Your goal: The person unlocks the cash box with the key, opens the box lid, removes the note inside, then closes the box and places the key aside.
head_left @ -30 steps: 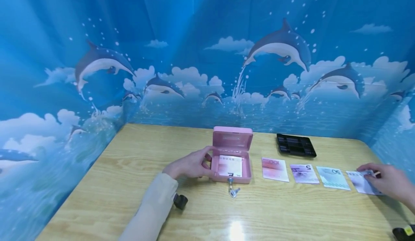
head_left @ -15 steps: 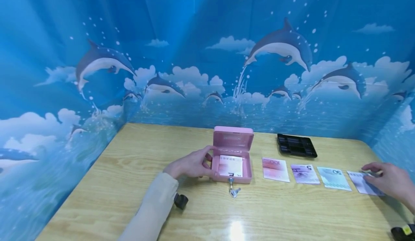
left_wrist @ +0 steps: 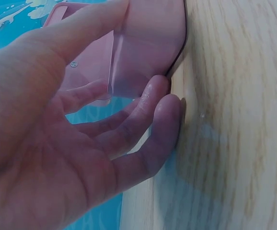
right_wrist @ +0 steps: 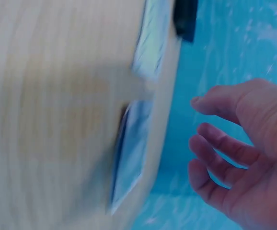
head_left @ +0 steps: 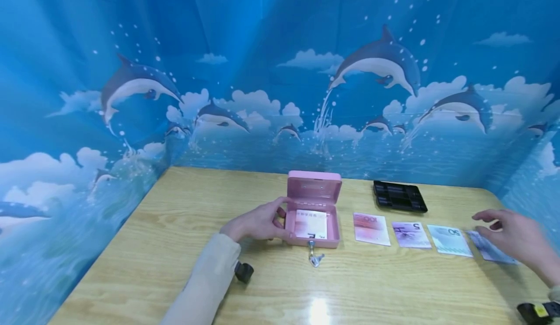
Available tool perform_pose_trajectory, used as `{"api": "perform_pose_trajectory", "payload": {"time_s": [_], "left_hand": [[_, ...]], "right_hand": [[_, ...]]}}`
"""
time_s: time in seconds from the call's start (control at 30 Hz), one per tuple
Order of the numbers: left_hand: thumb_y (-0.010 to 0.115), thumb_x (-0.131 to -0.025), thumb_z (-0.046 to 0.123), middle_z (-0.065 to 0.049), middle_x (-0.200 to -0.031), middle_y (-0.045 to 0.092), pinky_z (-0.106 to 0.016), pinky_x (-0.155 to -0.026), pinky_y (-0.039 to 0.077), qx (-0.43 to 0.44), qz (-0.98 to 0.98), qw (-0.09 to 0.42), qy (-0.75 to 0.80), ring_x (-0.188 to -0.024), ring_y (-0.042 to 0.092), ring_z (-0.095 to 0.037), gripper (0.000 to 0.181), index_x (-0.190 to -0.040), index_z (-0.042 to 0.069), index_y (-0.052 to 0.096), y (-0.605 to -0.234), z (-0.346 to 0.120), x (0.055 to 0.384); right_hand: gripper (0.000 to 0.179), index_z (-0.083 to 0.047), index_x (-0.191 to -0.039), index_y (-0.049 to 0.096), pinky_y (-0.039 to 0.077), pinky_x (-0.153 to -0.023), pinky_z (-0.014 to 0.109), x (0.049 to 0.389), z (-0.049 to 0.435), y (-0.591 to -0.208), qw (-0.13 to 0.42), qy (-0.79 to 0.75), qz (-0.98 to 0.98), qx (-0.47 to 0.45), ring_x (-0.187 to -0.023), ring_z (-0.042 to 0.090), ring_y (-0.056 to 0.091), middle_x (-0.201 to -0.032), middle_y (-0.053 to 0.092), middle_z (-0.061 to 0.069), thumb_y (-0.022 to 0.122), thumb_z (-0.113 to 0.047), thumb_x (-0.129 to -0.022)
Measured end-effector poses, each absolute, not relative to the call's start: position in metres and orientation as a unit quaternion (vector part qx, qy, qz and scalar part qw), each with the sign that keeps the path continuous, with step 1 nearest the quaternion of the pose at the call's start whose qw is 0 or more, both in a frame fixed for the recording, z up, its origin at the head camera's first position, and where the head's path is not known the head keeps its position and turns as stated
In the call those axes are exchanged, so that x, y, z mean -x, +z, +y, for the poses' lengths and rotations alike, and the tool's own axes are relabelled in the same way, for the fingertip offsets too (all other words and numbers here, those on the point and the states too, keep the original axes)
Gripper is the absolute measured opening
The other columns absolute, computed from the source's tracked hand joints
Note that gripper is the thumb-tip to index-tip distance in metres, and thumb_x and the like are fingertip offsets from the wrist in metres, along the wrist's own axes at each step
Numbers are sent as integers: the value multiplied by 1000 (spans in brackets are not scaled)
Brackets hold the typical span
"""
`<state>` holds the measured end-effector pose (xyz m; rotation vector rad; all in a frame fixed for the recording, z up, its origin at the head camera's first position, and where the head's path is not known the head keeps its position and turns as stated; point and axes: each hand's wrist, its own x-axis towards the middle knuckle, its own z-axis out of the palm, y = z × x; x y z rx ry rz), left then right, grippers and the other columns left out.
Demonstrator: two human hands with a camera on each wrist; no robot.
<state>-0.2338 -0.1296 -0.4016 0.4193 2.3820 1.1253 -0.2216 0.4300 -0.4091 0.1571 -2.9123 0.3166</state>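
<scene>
Head view: changed within the last second, your right hand [head_left: 516,235], lifted off the violet-blue banknote [head_left: 492,252] and now above it, holding nothing; judged from this, that note is left lying at the right end of the row and your right hand is free. Also in the row, lying flat on the tabletop [head_left: 144,266]: one red 100 note [head_left: 372,229], one purple 5 note [head_left: 411,235], one green 50 note [head_left: 449,240]. One pink cash box [head_left: 323,243], lid raised, a pale note [head_left: 311,223] inside, keys [head_left: 315,260] hanging at its front. One black tray [head_left: 395,196], behind the row. Your left hand [head_left: 258,220], at the box's left side, sleeve reaching in from below. Left wrist view: your thumb against the box, fingers bent toward its side, the lowest near the tabletop; a light grip, probably steadying. Right wrist view, blurred: your right hand apart from the notes, thumb and fingers loosely curved with a wide gap between, nothing held.
</scene>
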Motion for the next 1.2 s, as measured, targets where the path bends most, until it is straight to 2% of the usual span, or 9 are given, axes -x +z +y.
{"api": "perform_pose_trajectory", "payload": {"time_s": [0.1, 0.2, 0.33, 0.43, 0.6, 0.7, 0.83, 1.0, 1.2], "left_hand": [[87, -81, 31, -9, -131, 58, -32, -75, 60, -150, 871, 234, 405, -98, 65, -17, 92, -157, 24, 34, -402, -130, 234], [87, -82, 30, -9, -130, 58, -32, -75, 60, -150, 871, 234, 406, -98, 65, -17, 91, -156, 24, 35, -402, -129, 234], [87, -82, 29, -9, -129, 58, -32, -75, 60, -148, 868, 237, 410, -98, 64, -17, 92, -156, 24, 34, -402, -129, 233], [88, -81, 30, -8, -129, 58, -32, -75, 60, -144, 868, 239, 411, -98, 64, -17, 93, -157, 25, 34, -402, -129, 233], [87, -82, 30, -9, -130, 58, -31, -75, 60, -143, 868, 239, 410, -98, 65, -17, 92, -157, 25, 34, -402, -129, 232], [87, -82, 29, -9, -130, 58, -32, -75, 60, -144, 869, 239, 409, -98, 65, -17, 92, -157, 26, 34, -401, -129, 232], [87, -81, 31, -8, -131, 58, -32, -76, 60, -145, 870, 236, 408, -98, 65, -17, 92, -156, 27, 35, -401, -129, 232], [88, -80, 32, -7, -131, 58, -33, -76, 60, -139, 870, 237, 410, -98, 65, -17, 93, -156, 28, 34, -402, -129, 233], [89, -79, 33, -7, -130, 58, -33, -77, 60, -133, 868, 239, 414, -99, 65, -17, 95, -156, 28, 34, -401, -128, 233]], "right_hand": [[27, 6, -105, 72, 53, -57, 47, 219, 413, -405, 109, 125, -984, -59, -74, 38, 67, -100, 70, 31, 78, -10, -84], [29, 2, -110, 73, 49, -55, 37, 216, 396, -401, 106, 142, -982, -62, -78, 34, 68, -105, 71, 29, 77, -20, -90], [33, -4, -114, 75, 44, -55, 26, 211, 376, -396, 104, 171, -977, -78, -78, 11, 66, -111, 72, 26, 74, -30, -94], [32, -6, -115, 75, 45, -55, 22, 207, 363, -392, 98, 195, -972, -92, -78, -3, 60, -113, 73, 23, 73, -31, -95], [27, -9, -114, 75, 48, -56, 21, 203, 339, -390, 109, 213, -963, -120, -79, -16, 55, -108, 76, 15, 75, -27, -93], [26, -9, -114, 75, 51, -58, 20, 201, 323, -388, 104, 228, -959, -134, -81, -18, 53, -107, 76, 13, 76, -25, -94], [27, -11, -117, 73, 52, -60, 21, 199, 300, -385, 84, 249, -953, -149, -84, -13, 56, -109, 75, 10, 74, -27, -95], [23, -13, -115, 74, 53, -60, 21, 200, 274, -385, 93, 265, -941, -188, -84, -8, 59, -106, 73, 5, 76, -21, -94], [21, -13, -112, 74, 55, -60, 21, 199, 250, -387, 102, 287, -925, -226, -85, -5, 61, -107, 74, 7, 76, -14, -92]]}}
